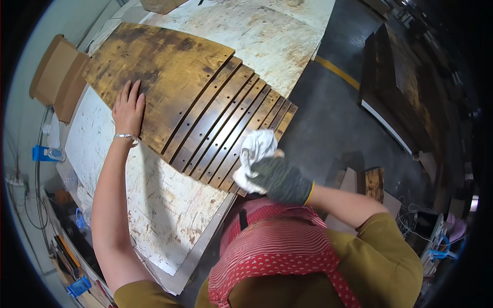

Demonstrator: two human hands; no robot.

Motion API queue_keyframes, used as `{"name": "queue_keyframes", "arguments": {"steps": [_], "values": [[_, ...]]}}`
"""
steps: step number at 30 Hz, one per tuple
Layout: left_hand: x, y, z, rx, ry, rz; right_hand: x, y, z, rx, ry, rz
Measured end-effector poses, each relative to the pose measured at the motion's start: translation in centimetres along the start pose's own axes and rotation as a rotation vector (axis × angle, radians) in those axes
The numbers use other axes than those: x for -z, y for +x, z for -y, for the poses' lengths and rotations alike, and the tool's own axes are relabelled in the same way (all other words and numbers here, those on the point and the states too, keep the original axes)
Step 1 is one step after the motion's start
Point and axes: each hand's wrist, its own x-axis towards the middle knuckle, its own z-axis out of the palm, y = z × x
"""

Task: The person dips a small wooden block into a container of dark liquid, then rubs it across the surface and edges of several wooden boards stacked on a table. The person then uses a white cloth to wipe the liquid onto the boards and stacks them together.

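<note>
A fanned stack of brown stained wooden boards (pixel 159 64) lies on the worktable, each lower board sticking out a little past the one above. Small dark holes run along the exposed edges. Flat on the top board near its left edge rests my bare left hand (pixel 128 108), fingers stretched out, a silver bracelet at the wrist. My right hand (pixel 282 179), in a dark grey knitted glove with a yellow cuff, grips a crumpled white cloth (pixel 257 149) at the near right end of the stack. The cloth hides part of the lowest boards.
Under the boards is a paint-stained white worktable (pixel 164 215). An open cardboard box (pixel 61 77) stands at the left beside blue-and-clear bottles (pixel 49 153). More dark boards (pixel 400 92) are piled across the grey floor on the right, where a yellow line (pixel 336 72) runs.
</note>
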Motion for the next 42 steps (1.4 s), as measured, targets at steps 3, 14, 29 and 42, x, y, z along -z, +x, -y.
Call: {"name": "queue_keyframes", "arguments": {"steps": [3,14,29,42], "values": [[0.0,0.0,0.2,-0.005,-0.005,0.005,3.0,0.0,-8.1,-0.156,-0.024,-0.21],[-0.2,0.5,-0.1,-0.032,0.0,0.015,-1.7,-0.9,-4.7,-0.011,0.032,-0.345],[-0.3,0.5,0.4,-0.03,0.002,-0.028,-1.7,-1.9,-8.0,-0.197,0.07,-0.392],[-0.2,0.5,-0.4,-0.02,-0.024,-0.019,-0.6,-0.6,5.3,-0.075,0.002,0.151]]}}
